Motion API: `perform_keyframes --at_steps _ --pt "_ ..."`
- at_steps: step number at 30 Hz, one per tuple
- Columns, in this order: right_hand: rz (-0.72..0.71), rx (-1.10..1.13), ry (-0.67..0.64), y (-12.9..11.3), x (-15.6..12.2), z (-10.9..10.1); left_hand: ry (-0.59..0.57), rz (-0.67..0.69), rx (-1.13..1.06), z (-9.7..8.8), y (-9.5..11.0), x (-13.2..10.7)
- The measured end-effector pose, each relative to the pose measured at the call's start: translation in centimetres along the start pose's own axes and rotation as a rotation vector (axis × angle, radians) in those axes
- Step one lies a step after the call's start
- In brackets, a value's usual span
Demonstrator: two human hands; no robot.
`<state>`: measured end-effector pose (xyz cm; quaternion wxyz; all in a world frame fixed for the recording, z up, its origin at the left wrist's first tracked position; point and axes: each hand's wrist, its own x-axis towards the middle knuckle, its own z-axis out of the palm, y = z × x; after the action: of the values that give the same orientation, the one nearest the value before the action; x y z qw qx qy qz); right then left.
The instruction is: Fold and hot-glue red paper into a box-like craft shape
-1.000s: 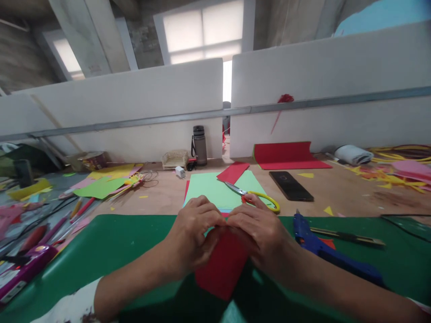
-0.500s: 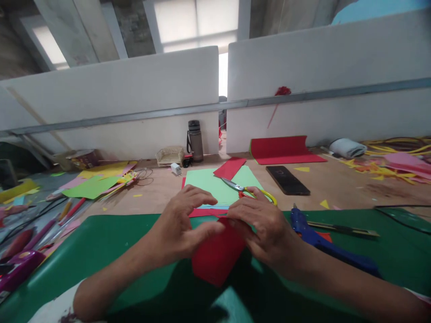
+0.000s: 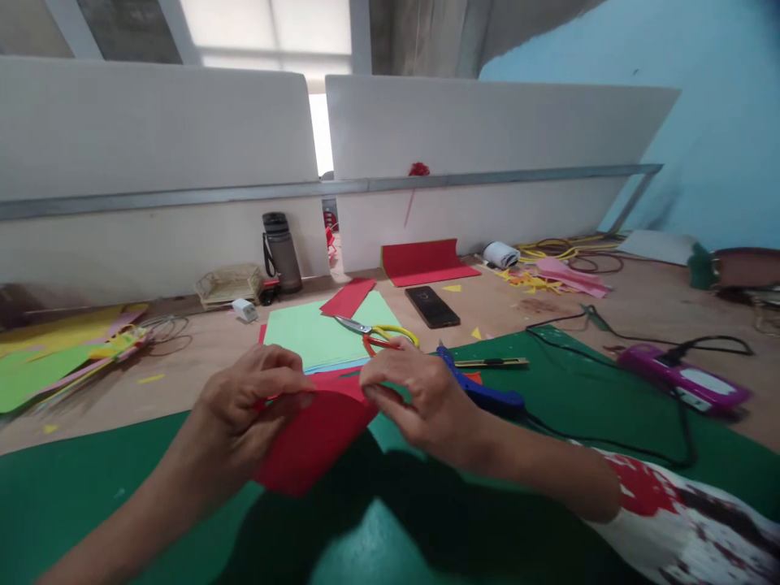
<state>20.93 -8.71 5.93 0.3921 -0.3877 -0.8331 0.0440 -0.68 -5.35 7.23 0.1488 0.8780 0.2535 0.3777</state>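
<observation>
Spanning left hand [image 3: 253, 402] to right hand [image 3: 423, 398], red paper [image 3: 317, 439] is pinched by both hands' nearly closed fingers.

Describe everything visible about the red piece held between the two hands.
The red piece looks like paper or thin card, evenly red, its upper part seemingly curved. It is held tilted above the green mat, with a lower corner pointing toward the wearer. The left hand grips its left side, covering part of it; the right hand has its fingertips at the upper right corner. Whether it is folded cannot be told.
</observation>
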Motion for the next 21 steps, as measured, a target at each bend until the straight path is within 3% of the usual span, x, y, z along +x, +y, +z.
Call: perform_keyframes --at_steps 2,5,7,10,12,17,19,21 --pt "0.083 -0.088 -0.028 1.2 -1.3 -1.8 -0.023 -0.04 0.01 0.1 -0.5 -0.4" --pt "0.21 -0.5 -0.157 3.9 -4.5 -4.7 -0.001 -0.052 0.04 0.4 -1.6 -1.3" --pt "0.27 -0.61 -0.169 5.9 -7.1 -6.1 0.021 -0.056 0.043 0.5 -2.2 -1.6" --pt "0.396 -0.753 -0.273 8.2 -10.3 -6.4 0.031 -0.05 0.046 0.9 -2.5 -1.7" --pt "0.413 -0.71 -0.3 9.0 -11.3 -5.7 0.026 -0.024 0.049 1.3 -2.3 -1.4" --pt "0.338 -0.425 -0.193 9.6 -10.9 -4.9 0.052 0.084 0.12 2.0 -1.6 -0.7" --pt "0.421 -0.354 -0.069 9.6 -10.5 -5.7 0.066 0.096 0.14 2.1 -1.7 -0.7" --pt "0.591 -0.202 0.166 9.4 -10.0 -6.8 0.072 0.083 0.134 2.0 -1.8 -0.7"
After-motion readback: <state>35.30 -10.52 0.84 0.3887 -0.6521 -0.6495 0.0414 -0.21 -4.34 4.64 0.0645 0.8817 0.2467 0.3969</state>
